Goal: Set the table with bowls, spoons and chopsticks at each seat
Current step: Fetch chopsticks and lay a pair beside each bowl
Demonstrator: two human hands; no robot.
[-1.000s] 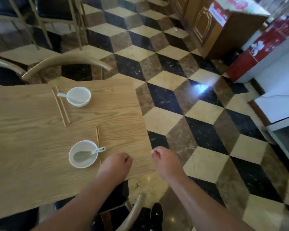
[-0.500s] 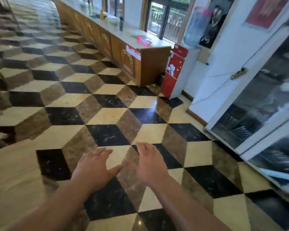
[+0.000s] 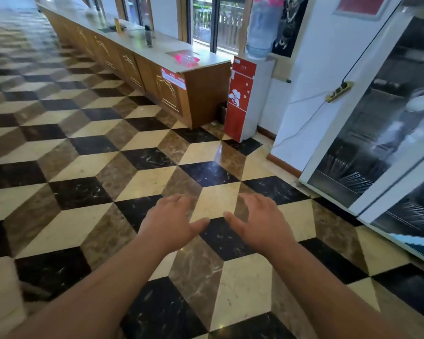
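Drawing nearer: white glass-fronted cabinet | left hand, right hand hovering open-fingered, holding nothing | white round bowl inside (blurred) probably handling fragile, slick; rim grip.

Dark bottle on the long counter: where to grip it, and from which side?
Grip the dark bottle round its slim body at mid-height, coming from the floor side of the counter. It stands upright with nothing close beside it, and windows close off the far side. The left hand and right hand are empty, so either probably works.
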